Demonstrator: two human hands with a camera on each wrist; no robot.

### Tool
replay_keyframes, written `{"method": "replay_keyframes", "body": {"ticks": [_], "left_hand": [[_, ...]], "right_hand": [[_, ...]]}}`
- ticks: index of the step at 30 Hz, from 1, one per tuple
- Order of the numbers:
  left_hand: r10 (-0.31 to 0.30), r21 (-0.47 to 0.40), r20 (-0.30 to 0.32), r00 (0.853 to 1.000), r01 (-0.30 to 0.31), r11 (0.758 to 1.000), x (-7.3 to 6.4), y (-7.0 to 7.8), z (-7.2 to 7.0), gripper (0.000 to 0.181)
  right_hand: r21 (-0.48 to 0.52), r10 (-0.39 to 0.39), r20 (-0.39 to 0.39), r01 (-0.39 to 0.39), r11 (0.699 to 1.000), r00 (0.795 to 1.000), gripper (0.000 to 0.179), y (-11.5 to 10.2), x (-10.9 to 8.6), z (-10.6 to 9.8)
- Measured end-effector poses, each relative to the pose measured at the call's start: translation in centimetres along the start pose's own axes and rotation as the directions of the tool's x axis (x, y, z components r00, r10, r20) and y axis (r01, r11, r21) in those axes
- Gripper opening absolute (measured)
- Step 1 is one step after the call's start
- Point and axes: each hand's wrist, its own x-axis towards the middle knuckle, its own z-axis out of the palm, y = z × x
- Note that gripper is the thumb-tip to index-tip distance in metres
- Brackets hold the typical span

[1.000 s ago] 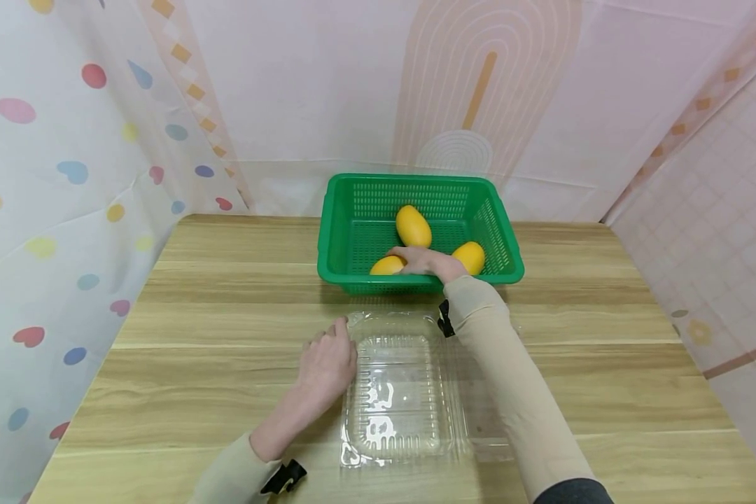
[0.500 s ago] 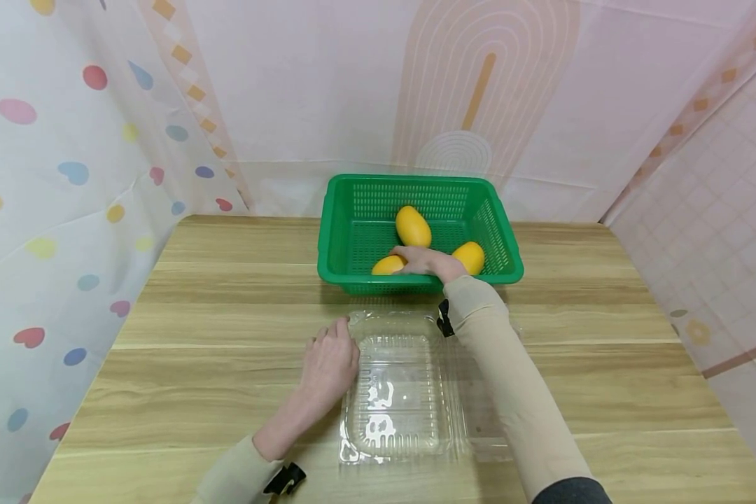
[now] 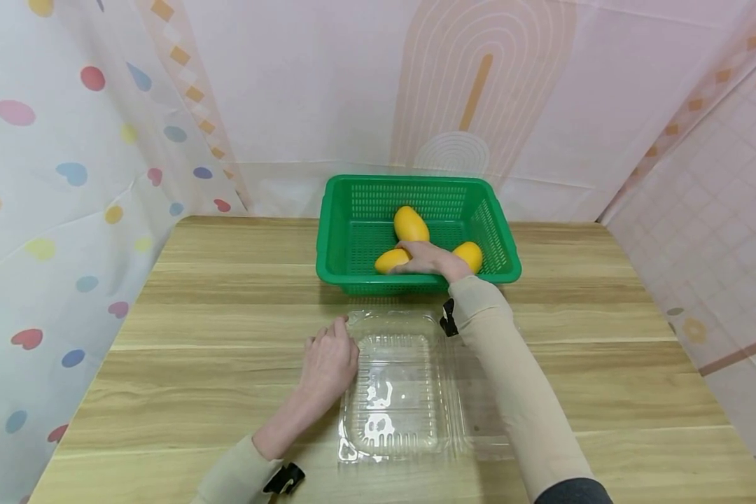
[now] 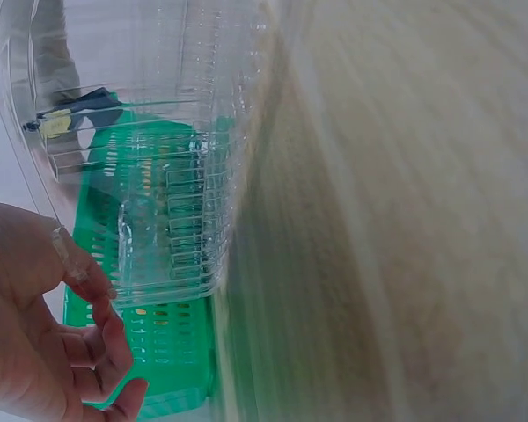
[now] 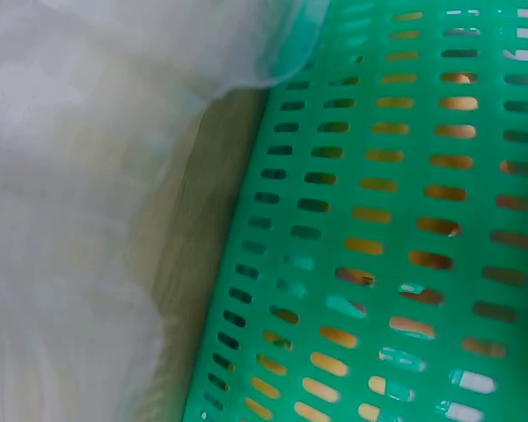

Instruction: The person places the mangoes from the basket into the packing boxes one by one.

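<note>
From my remote seat, at far left I see a white cloth with coloured dots (image 3: 91, 77), hanging beyond the wood-grain table (image 3: 195, 350). Next comes the left hand (image 3: 330, 359), at ten o'clock on a clear, ribbed plastic tray (image 3: 400, 392). My left-wrist feed shows thumb and forefinger pinched narrow on its rim; I judge this steadies plastic so light that a nudge could slide it. Inside the tray I make out only ribs and glare.

At twelve o'clock from the tray sits a green, slotted plastic basket (image 3: 359, 280), presumably kept close for an easy reach. It holds three smooth, oval yellow mangoes: the near-left mango (image 3: 389, 262) at seven o'clock, the far mango (image 3: 411, 224) just above centre and the right mango (image 3: 469, 256) at four.

The right hand (image 3: 423, 257) is in the basket at six o'clock, thumb and fingers curved round the right end of the near-left mango, probably because that end faces the palm. Its underside is hidden from me; my right-wrist feed gives mostly basket slots.

At three o'clock from the tray, a flat clear plastic lid (image 3: 484, 420) lies partly beneath the beige right sleeve (image 3: 519, 385).
</note>
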Motion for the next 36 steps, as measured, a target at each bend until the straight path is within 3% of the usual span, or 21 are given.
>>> {"method": "replay_keyframes", "body": {"ticks": [6,11,19,29,32,36], "left_hand": [[0.008,0.013,0.009,1.0,-0.008,1.0,0.0,-0.1,0.1,0.036],[0.002,0.015,0.02,1.0,-0.002,1.0,0.1,-0.1,0.1,0.038],[-0.001,0.005,0.024,1.0,0.001,1.0,0.2,-0.1,0.0,0.039],[0.015,-0.009,0.029,0.999,-0.014,1.0,0.2,-0.2,-0.1,0.039],[0.014,-0.009,0.034,0.999,-0.014,1.0,0.2,-0.2,-0.1,0.039],[0.007,-0.022,0.038,0.999,-0.006,1.0,0.2,-0.4,0.0,0.038]], "right_hand": [[-0.005,0.027,-0.095,-0.028,1.0,0.995,0.066,0.2,-0.6,-0.4],[-0.004,0.044,-0.201,-0.046,0.999,0.979,0.066,0.1,-1.2,-0.8],[-0.036,0.059,-0.372,-0.078,0.996,0.926,0.069,-0.7,-2.3,-1.9],[-0.031,0.051,-0.544,-0.081,0.996,0.838,0.06,-2.6,-4.8,-3.4],[-0.003,0.062,-0.563,-0.077,0.997,0.824,0.059,-3.4,-5.6,-3.5],[0.043,0.083,-0.564,-0.071,0.997,0.822,0.059,-4.5,-6.5,-3.2]]}}
